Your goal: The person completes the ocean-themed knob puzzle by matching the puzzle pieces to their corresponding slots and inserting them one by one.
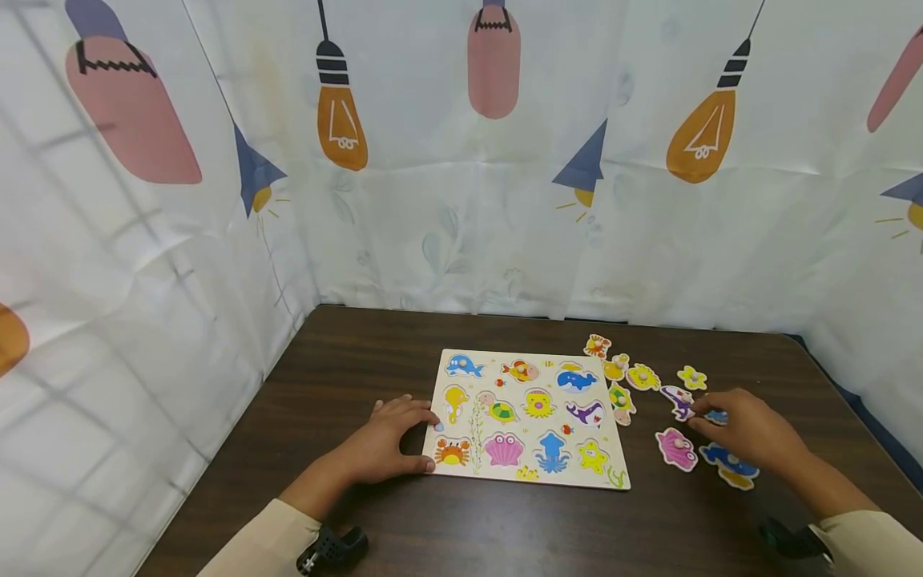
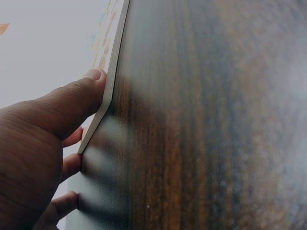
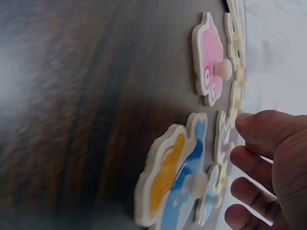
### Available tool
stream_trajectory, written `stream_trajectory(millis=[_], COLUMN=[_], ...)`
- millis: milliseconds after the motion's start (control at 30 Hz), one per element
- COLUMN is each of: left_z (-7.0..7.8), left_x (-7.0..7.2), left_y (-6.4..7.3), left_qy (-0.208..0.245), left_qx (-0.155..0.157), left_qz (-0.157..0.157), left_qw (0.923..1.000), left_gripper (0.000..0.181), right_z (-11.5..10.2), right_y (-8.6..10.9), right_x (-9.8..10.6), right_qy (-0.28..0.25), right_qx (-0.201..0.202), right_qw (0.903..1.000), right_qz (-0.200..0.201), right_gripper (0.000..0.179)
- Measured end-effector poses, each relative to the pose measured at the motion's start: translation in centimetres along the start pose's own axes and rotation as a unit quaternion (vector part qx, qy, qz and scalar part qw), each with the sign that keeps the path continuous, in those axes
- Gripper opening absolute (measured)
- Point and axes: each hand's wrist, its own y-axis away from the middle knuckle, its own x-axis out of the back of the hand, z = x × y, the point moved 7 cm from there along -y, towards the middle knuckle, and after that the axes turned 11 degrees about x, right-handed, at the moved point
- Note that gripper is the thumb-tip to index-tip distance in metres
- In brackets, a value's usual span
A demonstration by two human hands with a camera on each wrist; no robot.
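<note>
A wooden sea-animal puzzle board (image 1: 534,481) lies on the table. My left hand (image 1: 392,441) rests at its left edge, the thumb (image 2: 91,88) against the near corner and the other fingers spread along the side. On the right, my right hand (image 1: 746,425) hovers low over loose knobbed pieces, thumb and fingers apart. Its fingertips are right at the purple piece (image 1: 676,402), whose knob shows just in front of them in the right wrist view. A blue piece (image 1: 716,417) is partly hidden under this hand. Nearby lie a pink shell piece (image 1: 676,449) and a blue-and-yellow whale piece (image 1: 731,466).
More loose pieces lie by the board's right edge: an orange crab (image 1: 597,346), a yellow fish (image 1: 642,377), a green turtle (image 1: 621,403) and a yellow starfish (image 1: 692,377). The brown table (image 1: 461,533) meets a patterned curtain (image 1: 447,240) behind.
</note>
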Motion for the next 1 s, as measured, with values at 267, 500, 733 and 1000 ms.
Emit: stream_trajectory(millis=[267, 500, 733, 1000], left_z=[0.1, 0.1, 0.1, 0.1], left_x=[0.0, 0.0, 0.0, 0.1], left_y=[0.0, 0.1, 0.2, 0.2], left_qy=[-0.001, 0.002, 0.001, 0.002], left_qx=[-0.003, -0.009, -0.012, -0.013], left_qz=[0.001, 0.003, 0.005, 0.005], left_qw=[1.0, 1.0, 0.9999, 0.9999], left_gripper=[0.058, 0.057, 0.057, 0.057], right_z=[1.0, 1.6, 1.7, 1.6], right_y=[1.8, 3.0, 4.2, 4.8], right_x=[0.2, 0.6, 0.4, 0.3], right_qy=[0.008, 0.025, 0.02, 0.029], right_qx=[-0.019, -0.038, -0.06, -0.075], right_qw=[0.9996, 0.9986, 0.9973, 0.9957], right_qz=[-0.018, -0.025, -0.037, -0.046], right_gripper=[0.026, 0.024, 0.019, 0.033])
